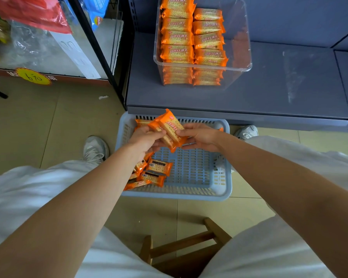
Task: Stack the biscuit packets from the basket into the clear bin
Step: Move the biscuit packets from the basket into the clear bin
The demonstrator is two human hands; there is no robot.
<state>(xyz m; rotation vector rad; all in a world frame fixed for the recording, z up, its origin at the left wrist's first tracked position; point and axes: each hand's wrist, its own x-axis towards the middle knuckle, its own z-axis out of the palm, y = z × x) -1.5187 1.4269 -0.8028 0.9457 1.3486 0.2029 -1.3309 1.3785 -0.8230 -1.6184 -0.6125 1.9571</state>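
While both hands meet above the basket (pixel 226 189), the held packets (pixel 170 127) sit tilted between them. The left hand (pixel 146 138) grips them from 9 o'clock, fingers curled round the lower end, and the right hand (pixel 202 137) pinches the edge from 3 o'clock. Loose packets (pixel 158 170) lie at the basket's 7 o'clock corner. At 12 o'clock, on the shelf (pixel 269 93), the bin (pixel 242 37) holds stacked packets (pixel 178 38).

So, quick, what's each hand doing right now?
Left hand: closed, gripping the packets above the basket.
Right hand: closed, pinching the same packets at their other end.
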